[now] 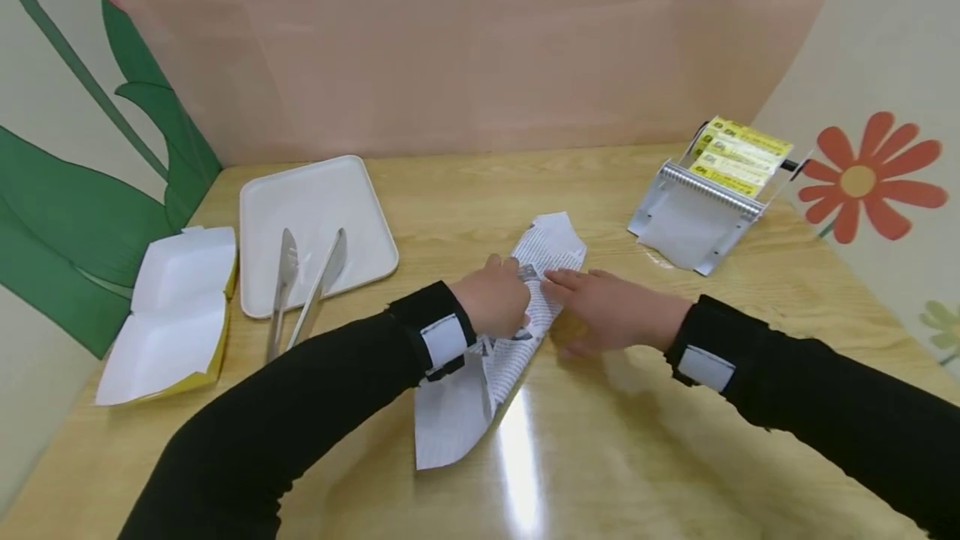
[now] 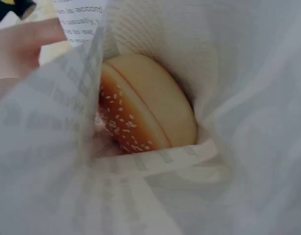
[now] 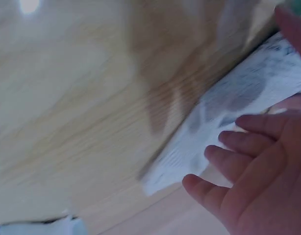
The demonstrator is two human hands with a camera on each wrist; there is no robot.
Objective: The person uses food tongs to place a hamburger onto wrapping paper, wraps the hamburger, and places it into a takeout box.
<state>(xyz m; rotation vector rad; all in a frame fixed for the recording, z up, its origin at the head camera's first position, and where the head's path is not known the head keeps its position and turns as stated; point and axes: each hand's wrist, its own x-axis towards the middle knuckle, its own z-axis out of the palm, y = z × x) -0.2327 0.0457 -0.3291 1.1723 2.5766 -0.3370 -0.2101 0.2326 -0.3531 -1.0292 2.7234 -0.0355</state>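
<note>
White paper with printed text, a wrapping sheet (image 1: 450,423), lies folded long and slanting in the middle of the wood-grain table (image 1: 637,440), between the two hands of the person I watch. Inside its folds, as the left wrist view shows well, there is a sesame-seeded bun (image 2: 136,107), tilted on its side, with the paper standing around it. The left hand (image 1: 491,298) has its fingers bent inward and grips the wrapping sheet from above; the tips of these fingers are hidden from me. The right hand (image 1: 603,307) is quite open, its fingers stretched and a little spread, and it touches the right edge of the sheet without grasping it. To the left stands a white square tray (image 1: 322,194), with metal tongs (image 1: 286,265) resting across its near edge. Just beside the tray, a yellow takeaway box (image 1: 168,340) with white inside is unfolded. At the far right stands a metal label dispenser (image 1: 697,219), carrying yellow labels (image 1: 738,157).
</note>
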